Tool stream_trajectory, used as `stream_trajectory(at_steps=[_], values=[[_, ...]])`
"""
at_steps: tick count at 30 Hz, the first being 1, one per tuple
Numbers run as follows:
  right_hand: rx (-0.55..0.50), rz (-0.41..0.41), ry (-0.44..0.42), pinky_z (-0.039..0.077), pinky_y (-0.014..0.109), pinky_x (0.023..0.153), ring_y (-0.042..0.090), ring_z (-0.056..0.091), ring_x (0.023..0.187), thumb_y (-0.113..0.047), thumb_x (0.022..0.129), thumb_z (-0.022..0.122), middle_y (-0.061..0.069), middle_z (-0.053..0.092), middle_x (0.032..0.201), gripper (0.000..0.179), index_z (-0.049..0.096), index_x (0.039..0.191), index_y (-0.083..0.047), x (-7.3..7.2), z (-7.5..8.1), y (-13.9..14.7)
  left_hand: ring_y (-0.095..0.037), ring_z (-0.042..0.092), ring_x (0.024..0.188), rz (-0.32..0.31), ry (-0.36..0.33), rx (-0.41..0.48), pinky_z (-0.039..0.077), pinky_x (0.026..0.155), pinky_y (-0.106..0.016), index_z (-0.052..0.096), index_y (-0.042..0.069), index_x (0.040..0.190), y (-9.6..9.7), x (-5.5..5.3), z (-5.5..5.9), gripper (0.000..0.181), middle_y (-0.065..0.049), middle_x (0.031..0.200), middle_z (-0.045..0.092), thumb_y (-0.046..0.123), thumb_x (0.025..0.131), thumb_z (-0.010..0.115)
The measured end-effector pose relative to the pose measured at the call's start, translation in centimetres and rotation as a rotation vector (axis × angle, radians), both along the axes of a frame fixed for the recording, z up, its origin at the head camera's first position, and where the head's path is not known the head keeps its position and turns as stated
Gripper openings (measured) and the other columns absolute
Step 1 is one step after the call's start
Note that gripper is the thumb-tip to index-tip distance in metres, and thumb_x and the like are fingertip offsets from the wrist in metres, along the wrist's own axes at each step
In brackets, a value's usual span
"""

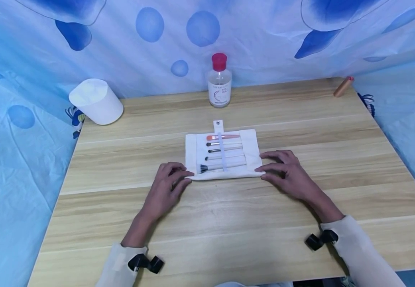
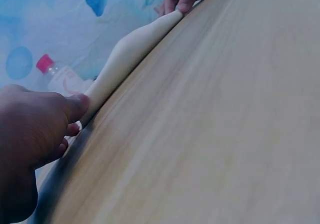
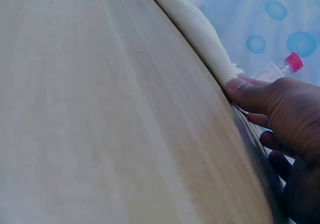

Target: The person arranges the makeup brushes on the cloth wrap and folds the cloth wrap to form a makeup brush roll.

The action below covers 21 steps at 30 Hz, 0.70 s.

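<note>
A white brush roll (image 1: 251,149) lies unfolded on the table, its snap tab pointing to the back. Several makeup brushes (image 1: 225,165) lie in it side by side under a pale strap (image 1: 222,151). The roll's near edge is folded up. At the near left corner my left hand (image 1: 167,184) pinches that edge between thumb and fingers. My right hand (image 1: 287,174) pinches the near right corner the same way. In both wrist views the rolled edge (image 2: 125,54) stretches between the two hands, and the brushes are hidden behind it.
Behind the roll stands a clear bottle (image 1: 219,85) with a red cap. A white paper roll (image 1: 97,103) is at the table's back left corner. A brown-pink tube (image 1: 343,87) stands at the back right. A blue patterned curtain (image 1: 121,48) hangs behind the wooden table (image 1: 221,231).
</note>
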State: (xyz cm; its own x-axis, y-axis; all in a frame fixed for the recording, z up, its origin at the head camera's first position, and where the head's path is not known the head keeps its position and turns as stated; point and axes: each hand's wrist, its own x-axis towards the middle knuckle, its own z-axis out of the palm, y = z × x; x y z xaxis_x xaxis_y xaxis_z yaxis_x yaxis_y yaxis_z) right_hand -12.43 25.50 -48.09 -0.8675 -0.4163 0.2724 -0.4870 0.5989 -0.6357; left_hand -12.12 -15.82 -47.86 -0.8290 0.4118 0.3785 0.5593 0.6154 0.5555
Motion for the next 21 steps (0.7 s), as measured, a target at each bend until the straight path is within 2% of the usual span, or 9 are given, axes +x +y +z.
stream_trajectory(at_steps=[5,10,17,21], values=[[-0.004,0.006,-0.043,0.025,0.050,0.098,0.023,0.035,0.126,-0.022,0.093,0.074,-0.003,0.055,0.138,0.021,0.076,0.111,-0.033,-0.4,0.3,-0.1,-0.022,0.047,0.106,0.043,0.010,0.027,0.037,0.093,-0.038,0.075,0.015,0.104,0.7,-0.6,-0.1,0.011,0.001,0.114,0.058,0.020,0.098,0.068],[-0.023,-0.001,-0.030,0.027,0.048,0.094,0.027,0.039,0.119,-0.018,0.095,0.071,0.002,0.058,0.129,0.014,0.078,0.106,-0.023,-1.1,0.7,-0.4,-0.024,0.045,0.105,0.111,-0.056,0.036,0.037,0.094,-0.038,0.073,0.010,0.099,1.5,-1.1,0.1,0.015,0.000,0.112,0.055,0.021,0.100,0.063],[-0.040,-0.062,-0.035,0.029,0.050,0.093,0.033,0.044,0.114,-0.020,0.096,0.069,0.007,0.062,0.120,0.009,0.077,0.097,-0.016,-1.7,1.0,-1.0,-0.022,0.042,0.105,0.183,-0.163,0.070,0.037,0.091,-0.037,0.071,0.013,0.100,2.1,-1.5,0.5,0.014,0.002,0.110,0.053,0.025,0.100,0.063],[-0.062,-0.113,-0.068,0.029,0.049,0.093,0.030,0.043,0.114,-0.022,0.096,0.069,0.005,0.061,0.120,0.009,0.075,0.100,-0.018,-1.8,0.8,-1.4,-0.020,0.044,0.101,0.201,-0.184,0.103,0.037,0.086,-0.035,0.068,0.018,0.106,2.2,-1.6,0.4,0.010,0.002,0.105,0.054,0.024,0.098,0.066]])
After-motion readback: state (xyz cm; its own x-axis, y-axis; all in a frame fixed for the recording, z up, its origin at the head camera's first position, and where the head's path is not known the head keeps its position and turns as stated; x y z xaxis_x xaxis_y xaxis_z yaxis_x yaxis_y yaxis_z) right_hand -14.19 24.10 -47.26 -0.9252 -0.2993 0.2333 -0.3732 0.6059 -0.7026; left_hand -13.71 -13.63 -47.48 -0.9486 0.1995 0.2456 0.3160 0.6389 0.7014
